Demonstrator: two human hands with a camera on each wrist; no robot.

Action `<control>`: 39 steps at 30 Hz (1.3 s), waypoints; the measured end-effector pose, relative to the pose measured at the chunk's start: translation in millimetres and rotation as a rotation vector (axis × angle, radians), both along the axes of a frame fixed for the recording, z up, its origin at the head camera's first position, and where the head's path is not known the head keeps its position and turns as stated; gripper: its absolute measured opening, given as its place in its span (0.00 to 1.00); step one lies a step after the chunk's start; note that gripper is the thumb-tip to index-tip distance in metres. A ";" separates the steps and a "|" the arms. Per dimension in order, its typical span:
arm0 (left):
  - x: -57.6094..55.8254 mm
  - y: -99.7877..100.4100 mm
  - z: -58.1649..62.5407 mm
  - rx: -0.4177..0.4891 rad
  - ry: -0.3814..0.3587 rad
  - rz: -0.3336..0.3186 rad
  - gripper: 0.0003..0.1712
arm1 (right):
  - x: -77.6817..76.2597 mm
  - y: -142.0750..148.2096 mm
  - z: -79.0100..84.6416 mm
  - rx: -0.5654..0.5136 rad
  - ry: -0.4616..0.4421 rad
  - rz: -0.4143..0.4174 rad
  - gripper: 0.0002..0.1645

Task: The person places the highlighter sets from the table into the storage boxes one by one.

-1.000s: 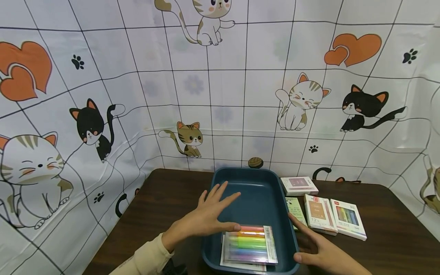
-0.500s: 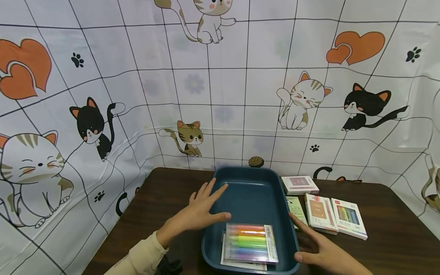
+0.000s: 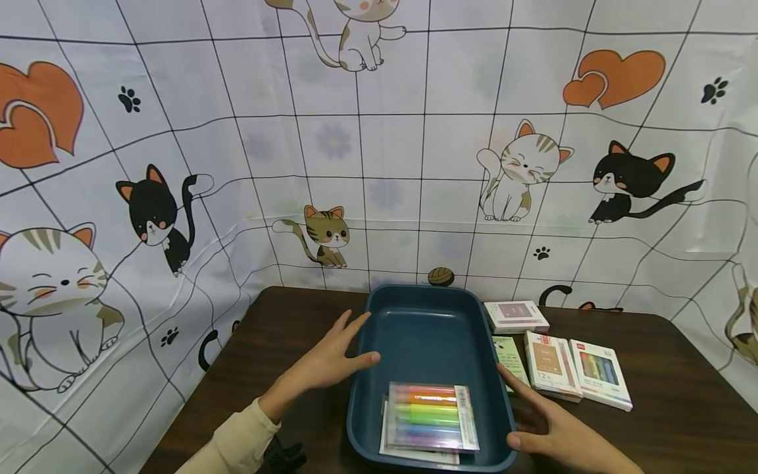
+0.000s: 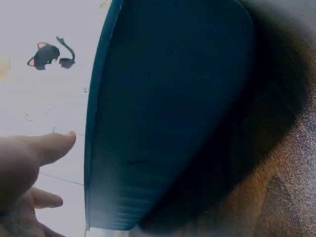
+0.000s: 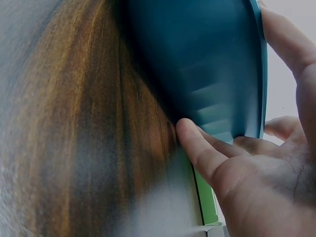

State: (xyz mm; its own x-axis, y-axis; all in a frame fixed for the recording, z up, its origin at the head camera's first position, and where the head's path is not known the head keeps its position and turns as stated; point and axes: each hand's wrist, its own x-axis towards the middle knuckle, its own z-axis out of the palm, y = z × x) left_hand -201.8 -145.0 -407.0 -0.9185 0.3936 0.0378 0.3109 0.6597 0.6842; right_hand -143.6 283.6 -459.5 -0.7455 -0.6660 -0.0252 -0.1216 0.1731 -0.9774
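Note:
A dark blue plastic tray (image 3: 429, 345) lies lengthwise on the table. At its near end sits a clear pack of rainbow-coloured markers (image 3: 431, 416), on top of a mostly covered white flat pack (image 3: 414, 454). My left hand (image 3: 322, 359) hovers at the tray's left rim, fingers spread and nothing held; its thumb overlaps the rim in the head view. The left wrist view shows that hand (image 4: 24, 168) apart from the tray's outer wall. Along the right side, my right hand (image 3: 547, 424) rests its thumb at the rim, and its extended fingers (image 5: 200, 150) touch the outer wall.
Right of the tray lie a white box with a mauve panel (image 3: 516, 317), a green pack (image 3: 509, 359), an orange-panelled box (image 3: 547, 362) and a coloured-pencil box (image 3: 601, 375). A black object (image 3: 287, 455) lies by the left sleeve. A cat-print sheet (image 3: 391, 197) hangs behind the dark wooden table.
My left hand has drawn back leftward from over the marker pack to the tray's left rim. The right hand, tray and packs stay in place; the head view shifts slightly.

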 end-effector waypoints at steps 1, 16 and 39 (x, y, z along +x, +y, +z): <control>-1.3 -0.4 -1.0 0.005 0.003 0.010 0.49 | 0.0 0.0 0.1 0.004 -0.003 -0.004 0.50; -10.6 -5.0 -11.8 0.261 -0.221 0.054 0.50 | -2.4 0.6 -0.5 0.003 -0.024 -0.004 0.50; -16.3 -5.0 -21.2 0.587 -0.509 0.046 0.36 | -0.1 0.7 0.0 0.000 -0.022 -0.007 0.50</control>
State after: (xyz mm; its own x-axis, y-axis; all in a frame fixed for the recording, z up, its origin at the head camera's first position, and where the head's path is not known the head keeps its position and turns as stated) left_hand -218.1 -150.0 -428.2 -0.8936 0.4009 -0.2019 -0.1535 0.1498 0.9767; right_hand -143.8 284.3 -459.6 -0.7496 -0.6605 -0.0415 -0.0990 0.1739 -0.9798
